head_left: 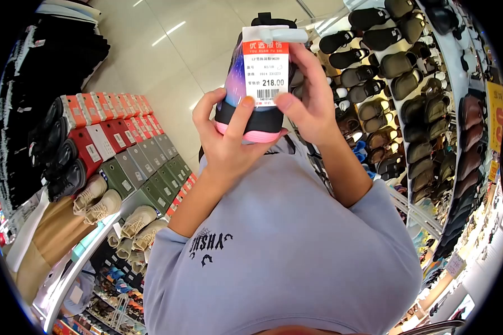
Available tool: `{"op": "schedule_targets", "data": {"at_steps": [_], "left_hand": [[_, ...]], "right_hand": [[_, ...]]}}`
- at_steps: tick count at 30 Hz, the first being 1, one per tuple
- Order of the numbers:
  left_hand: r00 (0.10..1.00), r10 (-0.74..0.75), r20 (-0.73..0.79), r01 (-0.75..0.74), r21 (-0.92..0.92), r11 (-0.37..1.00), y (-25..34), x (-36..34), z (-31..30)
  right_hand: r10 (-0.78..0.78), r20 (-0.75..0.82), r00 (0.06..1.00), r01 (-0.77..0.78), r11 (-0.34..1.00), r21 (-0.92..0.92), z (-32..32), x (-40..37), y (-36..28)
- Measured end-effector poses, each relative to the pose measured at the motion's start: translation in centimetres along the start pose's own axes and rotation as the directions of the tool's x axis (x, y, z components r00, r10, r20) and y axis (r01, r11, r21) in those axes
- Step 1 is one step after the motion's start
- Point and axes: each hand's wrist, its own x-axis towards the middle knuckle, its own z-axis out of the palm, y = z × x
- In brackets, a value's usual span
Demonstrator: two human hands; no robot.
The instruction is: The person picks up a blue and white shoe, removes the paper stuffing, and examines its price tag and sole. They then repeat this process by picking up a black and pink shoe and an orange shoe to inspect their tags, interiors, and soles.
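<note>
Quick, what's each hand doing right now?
Left hand: closed, holding the shoe.
Right hand: closed, pinching the shoe's tag.

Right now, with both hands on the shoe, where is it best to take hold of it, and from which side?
Take the shoe by its bare purple flank, coming from the picture's left. The left hand cups the pink end, the right hand covers the far side, and the price tag hides the front.

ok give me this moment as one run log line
left hand grips shoe | right hand pinches price tag | nearby: stacked shoe boxes, sandal racks
</note>
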Motion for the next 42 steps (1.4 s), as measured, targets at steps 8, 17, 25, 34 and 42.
{"op": "schedule_targets", "data": {"at_steps": [8,17,25,34,42], "left_hand": [[0.999,-0.035,0.042,0.036,-0.034,0.999,-4.7,4.5,2.5],[0.996,0.066,0.063,-0.051,-0.218,0.975,-14.6,11.4,3.0],[0.992,0.065,0.105,-0.040,-0.225,0.974,-23.5,18.2,0.6],[0.984,0.118,0.131,-0.075,-0.297,0.952,-30.3,22.8,-0.2],[0.928,0.090,0.362,0.023,-0.295,0.955,-32.8,26.3,3.3]], "right_hand": [[0.133,-0.065,0.989,-0.131,0.990,0.043,0.0,5.9,2.6],[0.210,-0.204,0.956,-0.184,0.973,0.137,3.2,13.7,4.7],[-0.007,-0.041,0.999,0.000,0.983,-0.183,8.3,23.2,6.3],[0.163,-0.113,0.980,-0.180,0.970,-0.162,12.4,27.7,9.1],[0.235,-0.245,0.940,-0.286,0.938,-0.198,11.4,30.7,12.3]]}}
